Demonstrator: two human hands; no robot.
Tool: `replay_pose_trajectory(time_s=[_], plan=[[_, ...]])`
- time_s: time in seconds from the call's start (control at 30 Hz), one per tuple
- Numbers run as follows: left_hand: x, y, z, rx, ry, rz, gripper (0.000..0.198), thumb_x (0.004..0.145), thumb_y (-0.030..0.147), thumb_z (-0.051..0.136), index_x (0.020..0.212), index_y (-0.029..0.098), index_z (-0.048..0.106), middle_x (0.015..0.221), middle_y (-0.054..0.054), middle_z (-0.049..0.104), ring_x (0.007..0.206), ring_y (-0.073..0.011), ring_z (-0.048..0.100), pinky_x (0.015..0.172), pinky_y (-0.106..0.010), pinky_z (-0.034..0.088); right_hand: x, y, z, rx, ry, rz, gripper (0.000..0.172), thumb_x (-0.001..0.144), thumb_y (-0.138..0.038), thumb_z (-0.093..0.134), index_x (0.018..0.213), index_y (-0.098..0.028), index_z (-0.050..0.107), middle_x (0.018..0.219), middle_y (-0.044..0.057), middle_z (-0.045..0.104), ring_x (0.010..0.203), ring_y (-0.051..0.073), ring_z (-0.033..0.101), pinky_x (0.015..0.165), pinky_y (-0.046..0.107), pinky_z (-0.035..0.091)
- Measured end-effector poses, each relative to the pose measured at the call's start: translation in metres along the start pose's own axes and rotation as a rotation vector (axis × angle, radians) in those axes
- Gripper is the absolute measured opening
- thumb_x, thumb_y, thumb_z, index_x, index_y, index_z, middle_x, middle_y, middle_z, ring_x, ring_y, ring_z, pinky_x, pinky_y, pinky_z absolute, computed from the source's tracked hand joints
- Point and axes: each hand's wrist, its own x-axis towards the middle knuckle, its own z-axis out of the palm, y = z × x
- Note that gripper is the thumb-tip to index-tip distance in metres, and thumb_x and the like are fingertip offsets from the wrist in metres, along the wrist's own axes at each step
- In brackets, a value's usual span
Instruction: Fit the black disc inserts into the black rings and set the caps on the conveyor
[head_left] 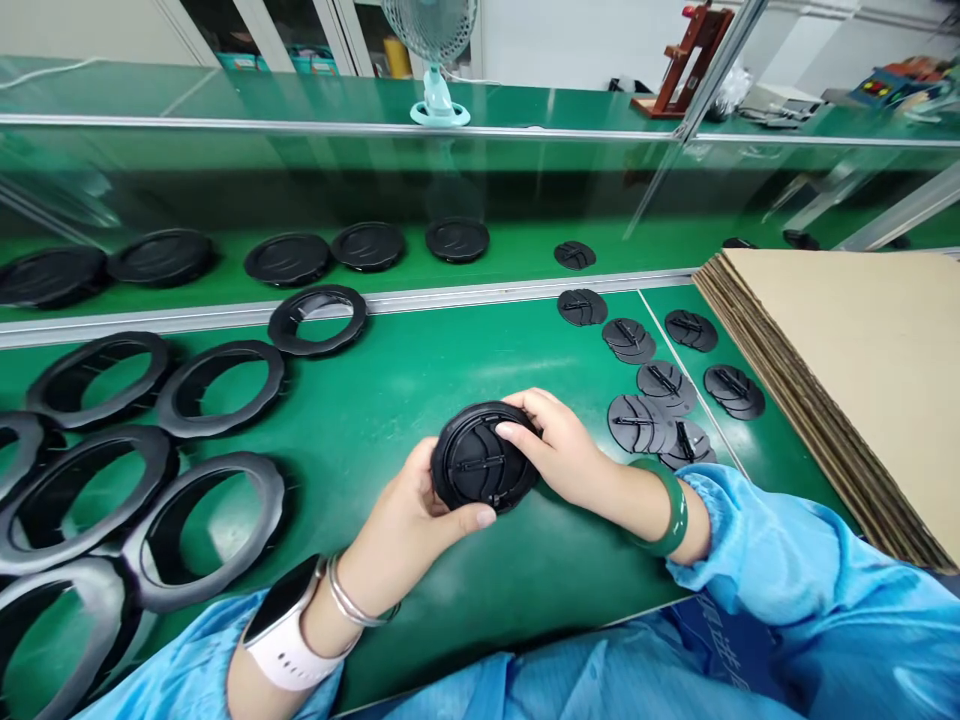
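Note:
A round black plastic part [480,462] is held in front of me above the green table, its face with a raised bar turned up toward me. My left hand [431,510] grips its left and lower side, with the thumb along the near rim. On the far right side my right hand [551,440] holds it too, thumb pressed on its face near the rim. Thin black discs [641,425] with similar raised bars lie in fanned piles to the right of my right hand. Large black rings [214,530] stand in stacks to the left.
A row of black round pieces [289,260] sits on the ledge behind the metal strip. At the right is a stack of cardboard sheets [840,370]. A light green fan [435,60] stands on the back shelf beyond a transparent panel.

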Motion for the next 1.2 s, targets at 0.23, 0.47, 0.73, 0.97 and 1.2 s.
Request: replay_pose_trajectory(time_s=[0.23, 0.47, 0.73, 0.97, 1.2], plan=[[-0.003, 0.002, -0.002, 0.317, 0.026, 0.119, 0.036, 0.092, 0.045, 0.060, 0.120, 0.024, 0.053, 0.113, -0.004, 0.066, 0.105, -0.0241, 0.062, 0.094, -0.037, 0.050, -0.001, -0.005, 0.007, 0.059, 0.027, 0.040, 0.007, 0.087, -0.020, 0.069, 0.089, -0.020, 0.063, 0.089, 0.000, 0.055, 0.086, 0.017, 0.054, 0.080, 0.031, 0.045], [-0.001, 0.000, -0.002, 0.383, 0.020, 0.131, 0.038, 0.091, 0.046, 0.060, 0.119, 0.023, 0.051, 0.110, -0.004, 0.065, 0.103, -0.0243, 0.061, 0.091, -0.036, 0.049, -0.001, -0.004, 0.011, 0.115, 0.065, 0.091, 0.012, 0.082, -0.015, 0.070, 0.084, -0.020, 0.059, 0.087, -0.001, 0.053, 0.082, 0.016, 0.053, 0.076, 0.030, 0.044], [0.001, -0.002, -0.002, 0.381, 0.034, 0.149, 0.035, 0.091, 0.045, 0.060, 0.117, 0.023, 0.052, 0.109, -0.003, 0.066, 0.101, -0.0240, 0.061, 0.091, -0.038, 0.049, -0.004, -0.001, 0.015, 0.128, 0.087, 0.109, 0.014, 0.082, -0.016, 0.071, 0.084, -0.020, 0.058, 0.086, -0.001, 0.052, 0.083, 0.017, 0.053, 0.077, 0.032, 0.043], [-0.001, -0.005, -0.001, 0.373, 0.033, 0.151, 0.036, 0.091, 0.045, 0.060, 0.119, 0.024, 0.052, 0.110, -0.003, 0.066, 0.103, -0.0238, 0.062, 0.091, -0.038, 0.050, -0.002, -0.003, 0.012, 0.112, 0.091, 0.129, 0.014, 0.082, -0.018, 0.072, 0.082, -0.020, 0.058, 0.085, -0.001, 0.054, 0.084, 0.017, 0.054, 0.077, 0.032, 0.043], [-0.003, 0.002, -0.001, 0.356, 0.018, 0.132, 0.033, 0.090, 0.044, 0.061, 0.114, 0.023, 0.054, 0.105, -0.003, 0.067, 0.098, -0.0238, 0.063, 0.086, -0.037, 0.050, -0.001, -0.010, -0.006, 0.331, -0.336, 0.178, 0.052, 0.065, -0.022, 0.088, 0.109, -0.023, 0.060, 0.106, -0.001, 0.067, 0.101, 0.022, 0.063, 0.087, 0.034, 0.049]])
